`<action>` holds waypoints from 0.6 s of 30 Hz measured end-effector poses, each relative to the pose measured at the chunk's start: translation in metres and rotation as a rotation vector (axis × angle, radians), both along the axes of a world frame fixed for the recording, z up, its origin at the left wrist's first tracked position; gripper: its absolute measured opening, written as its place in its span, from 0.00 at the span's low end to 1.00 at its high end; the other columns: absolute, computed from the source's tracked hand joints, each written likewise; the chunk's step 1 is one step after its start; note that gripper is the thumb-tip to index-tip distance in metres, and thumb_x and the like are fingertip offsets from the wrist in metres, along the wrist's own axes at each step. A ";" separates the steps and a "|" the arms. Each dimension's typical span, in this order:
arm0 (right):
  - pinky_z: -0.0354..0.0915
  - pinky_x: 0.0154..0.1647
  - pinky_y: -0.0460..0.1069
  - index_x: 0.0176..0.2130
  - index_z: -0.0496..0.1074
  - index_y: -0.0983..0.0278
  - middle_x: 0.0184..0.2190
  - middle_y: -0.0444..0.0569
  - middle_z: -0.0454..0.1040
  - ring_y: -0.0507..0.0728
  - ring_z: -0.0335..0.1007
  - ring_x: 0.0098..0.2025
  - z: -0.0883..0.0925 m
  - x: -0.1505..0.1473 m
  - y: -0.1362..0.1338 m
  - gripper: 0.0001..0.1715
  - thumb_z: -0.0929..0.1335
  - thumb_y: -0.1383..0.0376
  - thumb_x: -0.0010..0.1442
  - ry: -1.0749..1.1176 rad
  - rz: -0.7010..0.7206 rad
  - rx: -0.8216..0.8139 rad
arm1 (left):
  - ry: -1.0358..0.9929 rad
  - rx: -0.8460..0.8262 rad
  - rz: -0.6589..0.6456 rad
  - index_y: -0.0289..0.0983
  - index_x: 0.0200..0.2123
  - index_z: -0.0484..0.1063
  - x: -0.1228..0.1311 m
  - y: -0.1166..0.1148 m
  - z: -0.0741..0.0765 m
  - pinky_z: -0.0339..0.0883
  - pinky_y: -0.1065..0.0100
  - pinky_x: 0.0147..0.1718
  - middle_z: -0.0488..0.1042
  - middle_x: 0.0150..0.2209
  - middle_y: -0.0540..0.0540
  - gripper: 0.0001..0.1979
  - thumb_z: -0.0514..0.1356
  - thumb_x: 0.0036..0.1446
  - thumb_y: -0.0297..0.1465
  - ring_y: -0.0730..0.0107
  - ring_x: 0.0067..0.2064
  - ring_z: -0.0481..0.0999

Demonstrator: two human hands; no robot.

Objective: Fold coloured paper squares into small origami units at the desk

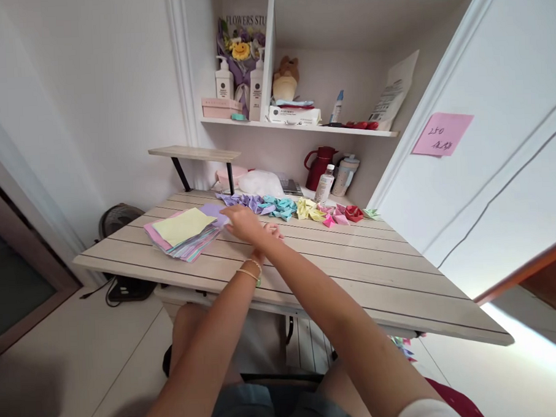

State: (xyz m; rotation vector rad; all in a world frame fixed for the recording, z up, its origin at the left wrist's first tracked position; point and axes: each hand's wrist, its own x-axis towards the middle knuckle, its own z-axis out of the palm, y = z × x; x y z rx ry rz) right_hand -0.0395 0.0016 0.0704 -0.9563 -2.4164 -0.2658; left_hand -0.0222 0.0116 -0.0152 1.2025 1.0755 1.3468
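Observation:
My forearms cross over the desk, the right one above the left. My right hand reaches to the left, its fingers and thumb closing on the edge of a purple sheet of paper. That sheet lies at the far right side of a stack of coloured paper topped by a yellow sheet. Partly hidden behind my right forearm, my left hand rests low over the desk with curled fingers; what they hold, if anything, is hidden. Just beyond both hands are purple folded papers and blue folded papers.
Yellow folded papers, pink ones and a red one continue the row rightward on the slatted desk. Behind them stand a clear bottle, a red jug and a tumbler. A small raised shelf is at back left.

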 end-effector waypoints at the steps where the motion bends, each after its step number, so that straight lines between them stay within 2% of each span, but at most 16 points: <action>1: 0.57 0.51 0.54 0.48 0.69 0.65 0.48 0.54 0.71 0.59 0.63 0.51 0.002 -0.015 -0.001 0.18 0.65 0.69 0.56 -0.078 0.051 0.035 | 0.024 0.001 -0.014 0.34 0.46 0.67 0.000 -0.001 0.000 0.70 0.63 0.36 0.73 0.40 0.42 0.13 0.55 0.59 0.33 0.68 0.37 0.74; 4: 0.58 0.47 0.53 0.42 0.71 0.67 0.39 0.56 0.75 0.58 0.66 0.44 0.002 -0.049 -0.003 0.12 0.63 0.73 0.58 -0.297 0.124 0.079 | 0.088 0.032 -0.031 0.34 0.42 0.66 0.000 -0.003 0.001 0.67 0.71 0.27 0.72 0.25 0.48 0.09 0.56 0.57 0.29 0.74 0.25 0.72; 7: 0.59 0.41 0.51 0.36 0.73 0.69 0.32 0.56 0.76 0.57 0.68 0.37 0.001 -0.061 -0.005 0.09 0.64 0.74 0.57 -0.377 0.118 0.076 | 0.141 0.073 -0.052 0.35 0.40 0.65 -0.001 -0.003 0.003 0.65 0.73 0.24 0.71 0.22 0.51 0.09 0.56 0.55 0.28 0.75 0.21 0.71; 11: 0.59 0.37 0.51 0.32 0.74 0.67 0.31 0.57 0.76 0.59 0.69 0.37 0.004 -0.052 -0.007 0.06 0.66 0.70 0.56 -0.353 0.053 0.082 | 0.174 0.097 -0.070 0.35 0.40 0.65 -0.001 -0.003 0.002 0.65 0.73 0.24 0.72 0.22 0.50 0.09 0.56 0.53 0.26 0.74 0.21 0.71; 14: 0.59 0.32 0.48 0.34 0.75 0.63 0.34 0.54 0.76 0.58 0.70 0.37 0.006 -0.042 -0.011 0.10 0.64 0.64 0.59 -0.357 0.099 -0.004 | 0.172 0.105 -0.055 0.35 0.39 0.65 0.000 -0.006 0.002 0.65 0.73 0.25 0.72 0.22 0.50 0.09 0.56 0.52 0.26 0.75 0.22 0.71; 16: 0.59 0.30 0.47 0.36 0.75 0.61 0.36 0.52 0.76 0.57 0.70 0.37 0.006 -0.037 -0.014 0.11 0.63 0.65 0.61 -0.361 0.132 -0.033 | 0.172 0.109 -0.046 0.35 0.39 0.65 0.000 -0.007 0.003 0.64 0.74 0.25 0.71 0.22 0.50 0.09 0.56 0.52 0.25 0.75 0.23 0.71; 18: 0.59 0.31 0.47 0.37 0.76 0.61 0.37 0.52 0.76 0.57 0.70 0.39 0.006 -0.034 -0.017 0.12 0.63 0.66 0.61 -0.323 0.089 -0.041 | 0.169 0.104 -0.042 0.35 0.38 0.65 0.000 -0.009 0.005 0.64 0.74 0.24 0.71 0.22 0.50 0.08 0.55 0.52 0.24 0.75 0.23 0.71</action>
